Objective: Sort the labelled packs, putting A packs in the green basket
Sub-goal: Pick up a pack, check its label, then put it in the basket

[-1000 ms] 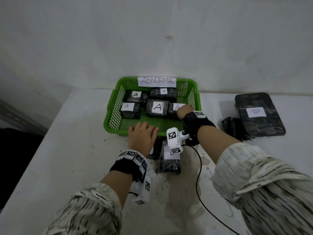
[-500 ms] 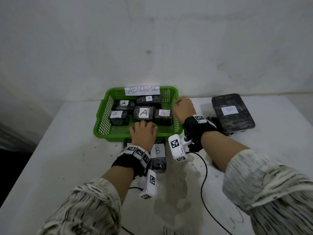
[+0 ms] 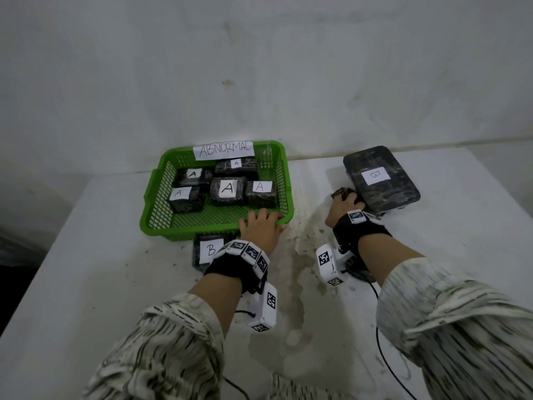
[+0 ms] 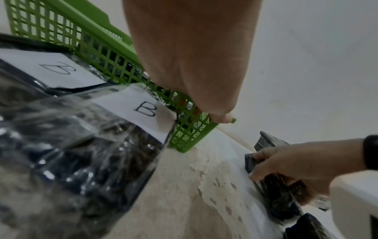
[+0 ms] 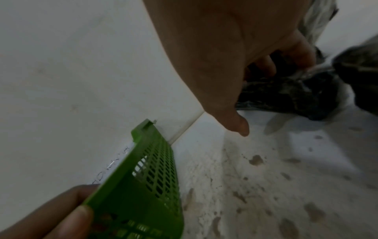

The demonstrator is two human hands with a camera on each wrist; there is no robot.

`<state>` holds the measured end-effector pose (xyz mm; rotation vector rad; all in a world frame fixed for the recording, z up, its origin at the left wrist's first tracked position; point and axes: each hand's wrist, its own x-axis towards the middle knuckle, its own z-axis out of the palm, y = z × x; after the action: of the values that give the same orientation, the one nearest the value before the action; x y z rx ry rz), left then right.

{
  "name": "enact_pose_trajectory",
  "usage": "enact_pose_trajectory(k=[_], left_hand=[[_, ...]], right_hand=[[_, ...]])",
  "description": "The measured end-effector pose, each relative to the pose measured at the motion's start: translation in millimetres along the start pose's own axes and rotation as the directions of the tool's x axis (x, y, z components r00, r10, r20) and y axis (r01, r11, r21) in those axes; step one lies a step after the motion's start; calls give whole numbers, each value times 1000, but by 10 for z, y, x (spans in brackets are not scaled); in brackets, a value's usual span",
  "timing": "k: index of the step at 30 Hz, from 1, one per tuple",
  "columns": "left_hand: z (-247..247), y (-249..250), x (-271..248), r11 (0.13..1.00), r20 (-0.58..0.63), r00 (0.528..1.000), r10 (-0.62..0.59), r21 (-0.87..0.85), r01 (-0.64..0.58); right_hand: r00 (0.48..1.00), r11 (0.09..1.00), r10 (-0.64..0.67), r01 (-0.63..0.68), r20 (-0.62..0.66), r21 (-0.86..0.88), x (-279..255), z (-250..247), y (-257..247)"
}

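White, stained worktop (image 3: 86,284) against a pale wall carries a green basket (image 3: 161,223) with five A packs (image 3: 227,190). Left hand (image 3: 261,229) grips its near right rim, fingers curled over. Right hand (image 3: 343,209) closes its fingers on a dark pack (image 4: 276,198) beside a big B pack (image 3: 380,180). Another B pack (image 3: 207,251) lies before the basket.

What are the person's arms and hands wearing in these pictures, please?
Both arms wear loose cream sleeves streaked with dark dashes. Each wrist carries a black strap ringed with small black-and-white marker tiles, plus a white camera box bearing similar square markers. Thin black cables trail from the boxes.
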<state>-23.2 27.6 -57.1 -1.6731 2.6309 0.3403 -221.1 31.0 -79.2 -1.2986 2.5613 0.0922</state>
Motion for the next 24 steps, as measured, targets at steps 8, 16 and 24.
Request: enact_pose_trajectory(k=[8, 16, 24], left_hand=[[-35, -5, 10, 1000, 39, 999, -1, -16, 1], [-192, -2, 115, 963, 181, 981, -69, -243, 113], [-564, -167, 105, 414, 64, 987, -149, -902, 121]], right_hand=[[999, 998, -29, 27, 33, 57, 17, 94, 127], [998, 195, 35, -57, 51, 979, -69, -297, -194], [909, -485, -374, -362, 186, 796, -810, -633, -446]])
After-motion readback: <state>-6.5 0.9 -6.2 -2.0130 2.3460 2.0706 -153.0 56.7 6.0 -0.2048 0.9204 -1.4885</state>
